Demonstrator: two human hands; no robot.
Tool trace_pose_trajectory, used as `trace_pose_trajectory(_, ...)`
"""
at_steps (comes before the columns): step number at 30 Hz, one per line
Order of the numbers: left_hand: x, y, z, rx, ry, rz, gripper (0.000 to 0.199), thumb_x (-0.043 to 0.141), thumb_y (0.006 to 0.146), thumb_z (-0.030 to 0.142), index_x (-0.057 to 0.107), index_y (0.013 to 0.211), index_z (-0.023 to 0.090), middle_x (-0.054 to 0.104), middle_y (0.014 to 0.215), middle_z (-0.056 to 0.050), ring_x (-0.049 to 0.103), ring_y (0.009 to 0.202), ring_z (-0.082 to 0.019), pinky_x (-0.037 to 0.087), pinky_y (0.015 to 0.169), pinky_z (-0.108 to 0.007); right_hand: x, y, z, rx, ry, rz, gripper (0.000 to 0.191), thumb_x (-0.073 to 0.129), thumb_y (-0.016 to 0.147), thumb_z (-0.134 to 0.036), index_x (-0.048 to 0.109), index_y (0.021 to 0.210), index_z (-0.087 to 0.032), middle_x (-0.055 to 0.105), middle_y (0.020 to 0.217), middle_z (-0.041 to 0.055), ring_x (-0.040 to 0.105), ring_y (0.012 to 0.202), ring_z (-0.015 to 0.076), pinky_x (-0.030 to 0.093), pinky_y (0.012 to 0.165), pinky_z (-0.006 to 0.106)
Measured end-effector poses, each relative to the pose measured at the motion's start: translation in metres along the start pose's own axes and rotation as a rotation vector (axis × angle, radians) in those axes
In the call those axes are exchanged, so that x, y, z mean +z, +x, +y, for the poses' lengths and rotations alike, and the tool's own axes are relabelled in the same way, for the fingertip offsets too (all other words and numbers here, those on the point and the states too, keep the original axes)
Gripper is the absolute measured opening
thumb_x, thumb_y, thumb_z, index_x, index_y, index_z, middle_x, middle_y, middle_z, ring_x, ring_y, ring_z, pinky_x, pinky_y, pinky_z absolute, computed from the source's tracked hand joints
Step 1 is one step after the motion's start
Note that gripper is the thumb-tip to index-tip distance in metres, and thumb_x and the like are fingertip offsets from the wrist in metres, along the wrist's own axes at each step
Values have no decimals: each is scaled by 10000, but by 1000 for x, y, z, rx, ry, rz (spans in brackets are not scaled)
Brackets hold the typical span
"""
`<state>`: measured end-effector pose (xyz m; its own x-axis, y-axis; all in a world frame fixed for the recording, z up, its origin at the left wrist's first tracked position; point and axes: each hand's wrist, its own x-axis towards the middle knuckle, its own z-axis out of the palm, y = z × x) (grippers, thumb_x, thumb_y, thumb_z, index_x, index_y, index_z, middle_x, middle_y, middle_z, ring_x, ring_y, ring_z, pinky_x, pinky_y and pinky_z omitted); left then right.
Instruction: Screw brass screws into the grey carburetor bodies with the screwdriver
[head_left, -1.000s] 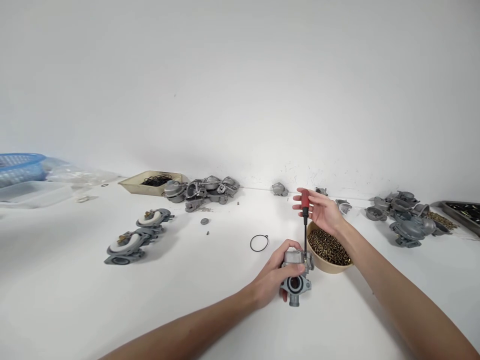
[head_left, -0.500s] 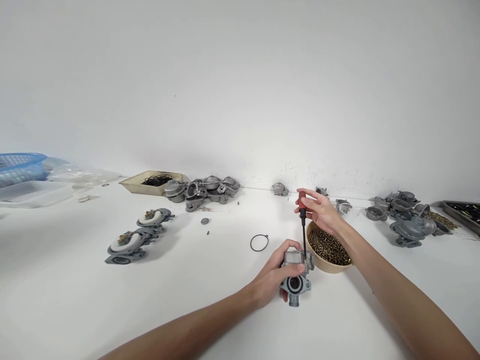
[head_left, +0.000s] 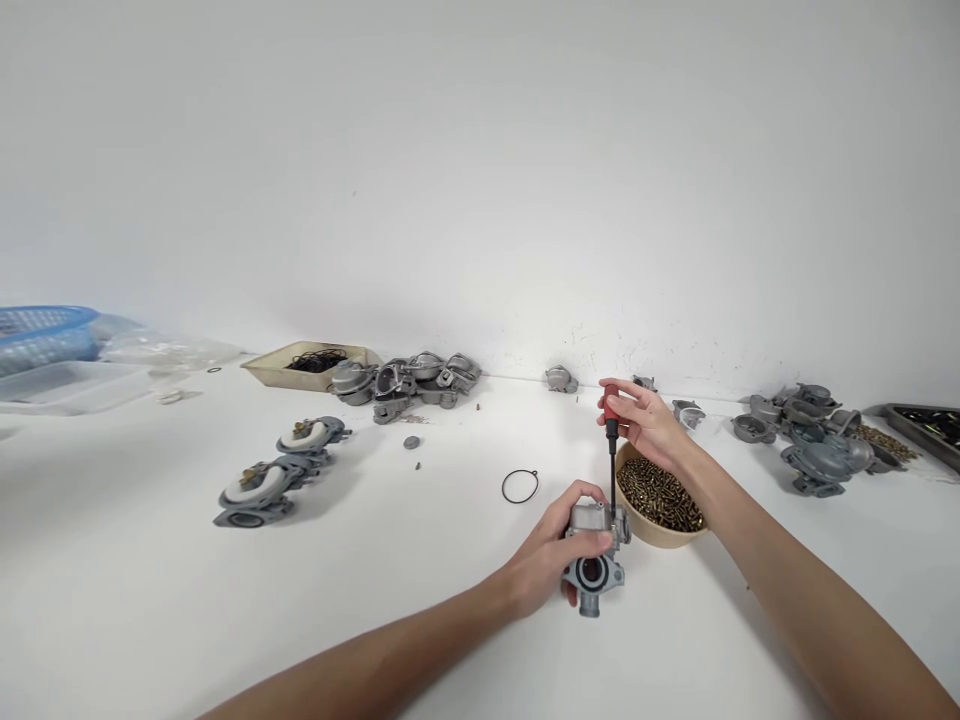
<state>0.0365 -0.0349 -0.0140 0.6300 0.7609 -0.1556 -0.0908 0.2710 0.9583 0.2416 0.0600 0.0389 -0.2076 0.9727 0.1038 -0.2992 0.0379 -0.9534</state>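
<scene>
Head view: left hand wraps a grey cast-metal body with a round bore, low over the white tabletop; contact beneath unclear. Right hand pinches the handle of a red-and-black screwdriver, near upright, tip at the body's upper right. Tip could slip if the shaft tilts or the left grip slackens. Round cream bowl of small brass-coloured screws crowds the right side; an elbowing forearm could spill it. Thin black ring lies nearby, grey castings well apart.
</scene>
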Motion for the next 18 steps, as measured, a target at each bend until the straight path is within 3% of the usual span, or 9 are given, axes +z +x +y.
trace_pose_trajectory(3, -1, 0, 0, -9, 5, 3, 513, 751, 777, 482, 498, 1165, 261, 683, 877, -33, 688, 655, -196, 436, 366, -150, -1, 1, 2, -38, 1, 20, 386, 932, 739, -343, 748, 1057, -224, 614, 813, -35, 602, 666, 98, 505, 663, 254)
trace_pose_trajectory(9, -1, 0, -1, 5, 1, 5, 501, 746, 777, 479, 502, 1156, 261, 675, 872, -30, 702, 674, -204, 447, 367, -147, 0, -2, -4, -35, 48, -53, 563, 942, 673, -380, 734, 1179, -244, 719, 1107, 71, 704, 914, 222, 563, 773, 333)
trace_pose_trajectory(14, -2, 1, -3, 10, 21, -12, 512, 756, 769, 486, 507, 1155, 259, 684, 868, -39, 675, 667, -192, 443, 363, -145, 1, -2, 0, -50, 11, -43, 427, 921, 764, -320, 740, 1141, -237, 641, 791, -23, 615, 670, 117, 533, 681, 281)
trace_pose_trajectory(16, -1, 1, -3, 9, 18, -8, 515, 759, 766, 486, 507, 1153, 258, 684, 862, -39, 669, 658, -188, 442, 362, -144, 1, -1, 1, -66, 17, -40, 394, 902, 784, -360, 745, 1123, -235, 650, 803, -15, 619, 685, 124, 532, 676, 282)
trace_pose_trajectory(18, -1, 1, -3, 12, 12, -3, 518, 761, 762, 487, 505, 1150, 258, 682, 855, -37, 667, 654, -189, 443, 360, -146, 0, -1, 0, -63, 44, -55, 457, 904, 754, -409, 745, 1145, -234, 715, 948, 39, 682, 815, 181, 556, 735, 319)
